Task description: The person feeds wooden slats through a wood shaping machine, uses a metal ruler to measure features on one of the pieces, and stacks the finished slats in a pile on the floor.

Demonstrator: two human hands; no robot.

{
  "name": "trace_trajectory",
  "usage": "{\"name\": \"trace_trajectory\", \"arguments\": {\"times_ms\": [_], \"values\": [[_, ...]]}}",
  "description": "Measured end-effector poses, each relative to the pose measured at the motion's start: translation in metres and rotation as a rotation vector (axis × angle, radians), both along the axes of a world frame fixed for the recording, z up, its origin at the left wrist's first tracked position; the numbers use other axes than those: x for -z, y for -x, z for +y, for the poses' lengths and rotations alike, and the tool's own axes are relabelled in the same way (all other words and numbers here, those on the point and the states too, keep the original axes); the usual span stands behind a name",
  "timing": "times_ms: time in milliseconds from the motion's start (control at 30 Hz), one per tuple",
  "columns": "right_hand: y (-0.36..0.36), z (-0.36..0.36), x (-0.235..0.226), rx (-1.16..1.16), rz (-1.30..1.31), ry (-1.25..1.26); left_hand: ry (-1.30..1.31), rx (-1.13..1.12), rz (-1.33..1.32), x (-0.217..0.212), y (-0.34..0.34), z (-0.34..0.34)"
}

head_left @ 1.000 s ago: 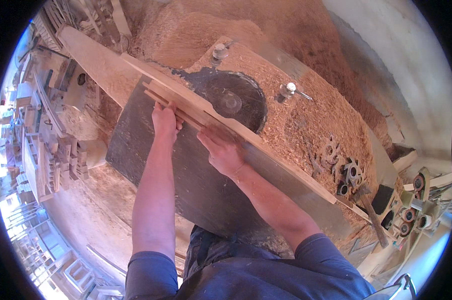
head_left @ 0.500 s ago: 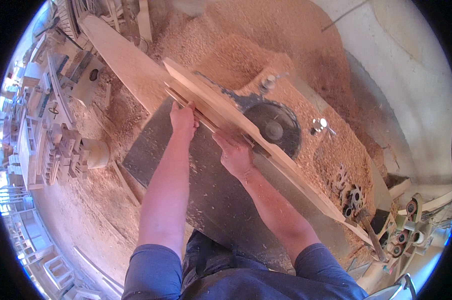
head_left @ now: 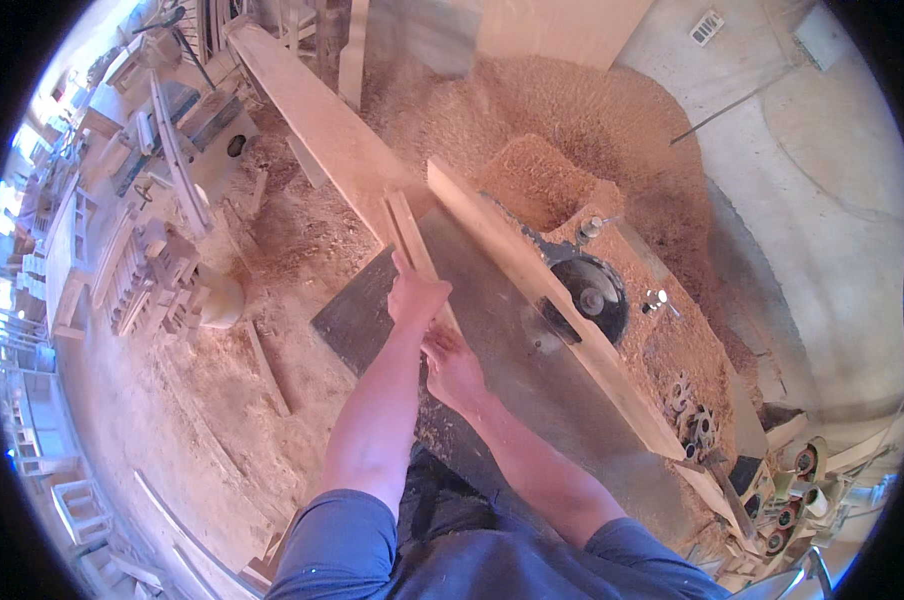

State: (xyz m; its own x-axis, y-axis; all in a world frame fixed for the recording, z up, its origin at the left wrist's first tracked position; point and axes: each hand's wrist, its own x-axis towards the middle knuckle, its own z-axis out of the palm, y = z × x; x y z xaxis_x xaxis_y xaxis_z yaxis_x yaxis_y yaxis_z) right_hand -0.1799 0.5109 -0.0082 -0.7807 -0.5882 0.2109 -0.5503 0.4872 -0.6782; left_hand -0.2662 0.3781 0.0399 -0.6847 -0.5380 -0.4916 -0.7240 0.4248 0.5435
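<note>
Both my hands are on a grooved wooden strip (head_left: pixel 409 236) held above a dark machine table (head_left: pixel 367 318). My left hand (head_left: pixel 417 298) is closed around its middle part. My right hand (head_left: pixel 454 372) grips its near end, with the fingers curled and partly hidden. The strip lies apart from the long wooden fence (head_left: pixel 512 250) that crosses the table. A dark cutter piece (head_left: pixel 560 320) shows at a gap in the fence, and behind it is a round black disc (head_left: pixel 590 298) with a metal centre.
Wood shavings (head_left: pixel 612 130) are heaped behind the fence. A long board (head_left: pixel 317 115) runs away from the table's far end. Metal rings (head_left: pixel 694 420) and wheels (head_left: pixel 792 490) lie at the right. Stacked wooden pieces (head_left: pixel 137 265) and a pale bucket (head_left: pixel 220 300) stand on the left.
The strip has moved away from the fence toward the left and turned more upright in the picture. Both hands moved with it and are now closer together. My view has also shifted.
</note>
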Motion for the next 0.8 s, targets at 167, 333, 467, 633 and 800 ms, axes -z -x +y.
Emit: {"name": "trace_trajectory", "arguments": {"times_ms": [167, 333, 467, 633, 800], "values": [[-0.088, 0.036, -0.043, 0.164, -0.207, 0.29, -0.43, -0.176, 0.274, 0.013, -0.122, -0.025], [-0.131, 0.057, -0.066, 0.234, -0.632, 0.251, -0.643, -0.301, 0.375, 0.002, -0.237, -0.02], [-0.149, 0.035, -0.061, 0.049, -0.866, 0.254, -0.791, -0.391, 0.515, -0.008, -0.288, -0.033], [-0.156, -0.024, -0.061, -0.15, -0.98, 0.149, -0.919, -0.489, 0.653, -0.004, -0.315, -0.076], [-0.154, -0.113, -0.066, -0.25, -0.874, 0.055, -0.91, -0.5, 0.696, 0.006, -0.327, -0.151]]}}
